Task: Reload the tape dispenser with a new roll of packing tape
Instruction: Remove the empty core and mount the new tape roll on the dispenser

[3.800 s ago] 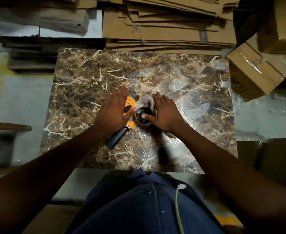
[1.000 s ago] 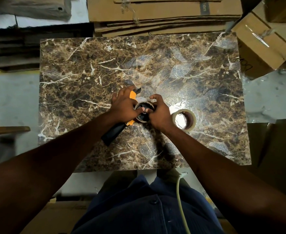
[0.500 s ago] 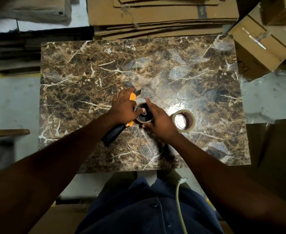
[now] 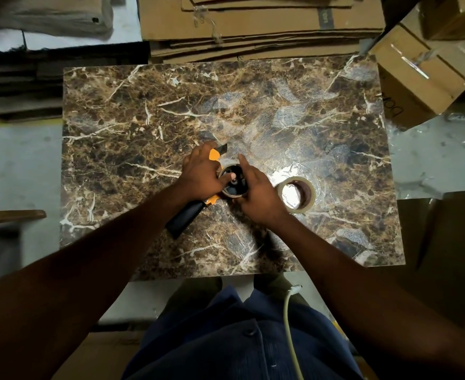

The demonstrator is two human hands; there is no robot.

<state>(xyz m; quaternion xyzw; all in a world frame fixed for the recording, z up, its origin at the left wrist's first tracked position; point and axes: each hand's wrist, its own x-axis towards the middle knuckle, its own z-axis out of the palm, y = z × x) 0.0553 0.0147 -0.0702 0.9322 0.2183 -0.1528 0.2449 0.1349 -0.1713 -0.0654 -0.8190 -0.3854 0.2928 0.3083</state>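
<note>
**Two hands on a tape dispenser at a marbled table**

Two bare hands meet near the middle of a brown table with pale marble veins, seen from above. Between them lies the dispenser, flat on its side. Its frame is orange, showing as a small patch above the knuckles and another at the base of the black handle, which angles down and left across the table. Its black hub faces up, round, with a thin pale ring around its rim.

The left hand is closed over the dispenser's frame, pinning it down, thumb lying across the hub. The right hand curls around the hub's right and lower edge, index finger stretched up past the rim; whether it actually grips the ring cannot be told.

Just right of that hand, a roll of tape lies flat on the table. It is pale tan and glossy, with a wide open core through which bright glare shows.

Flattened cardboard is stacked beyond the far edge, and a taped box sits at the upper right.
</note>
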